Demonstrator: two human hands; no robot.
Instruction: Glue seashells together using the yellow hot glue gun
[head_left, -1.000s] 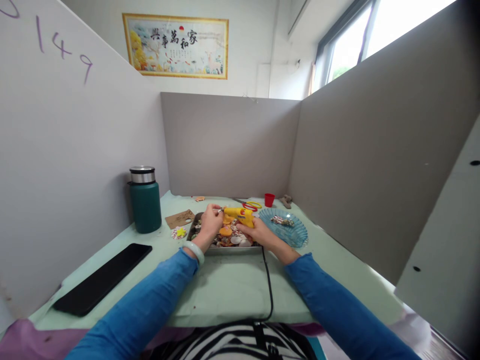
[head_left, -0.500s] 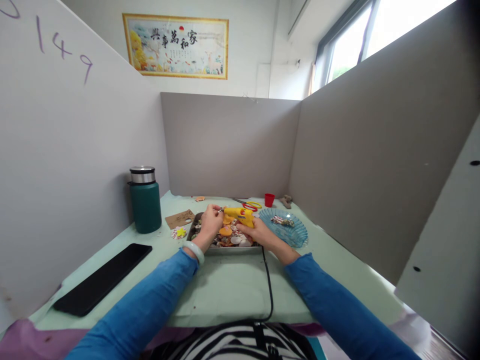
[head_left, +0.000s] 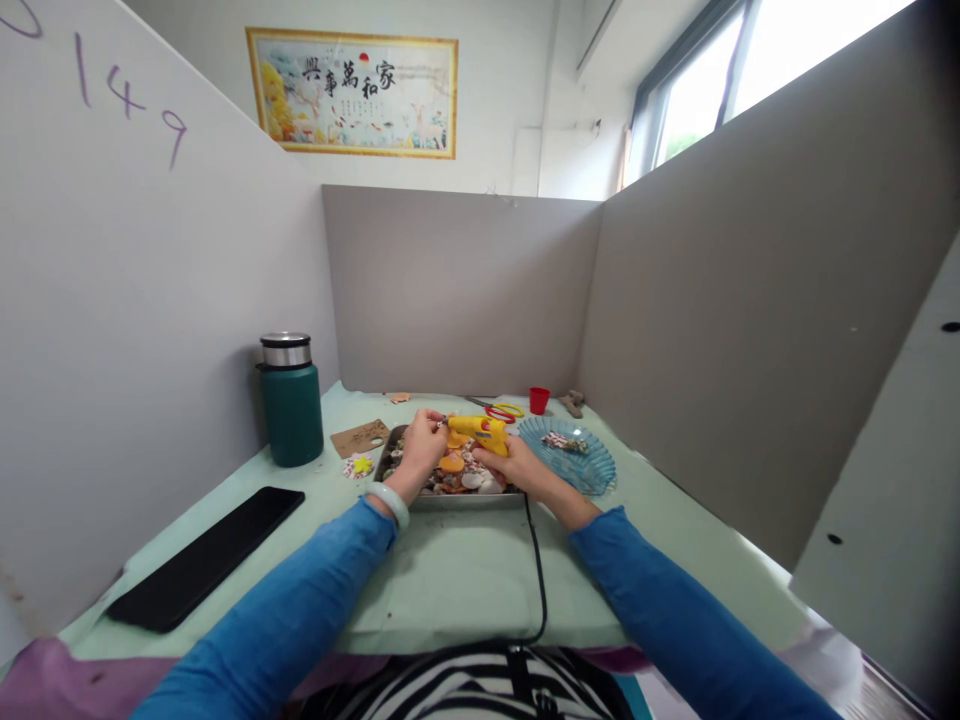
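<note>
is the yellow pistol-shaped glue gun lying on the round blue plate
No, the right hand holds the yellow pistol-shaped glue gun by its handle, over the rectangular metal tray.

The head camera looks forward and down over the nearby table (head_left: 465, 575) to the back partition (head_left: 461, 290).

Partition (head_left: 172, 250) "149", perhaps "0149", picture (head_left: 351, 93) "家和萬事興"
</note>
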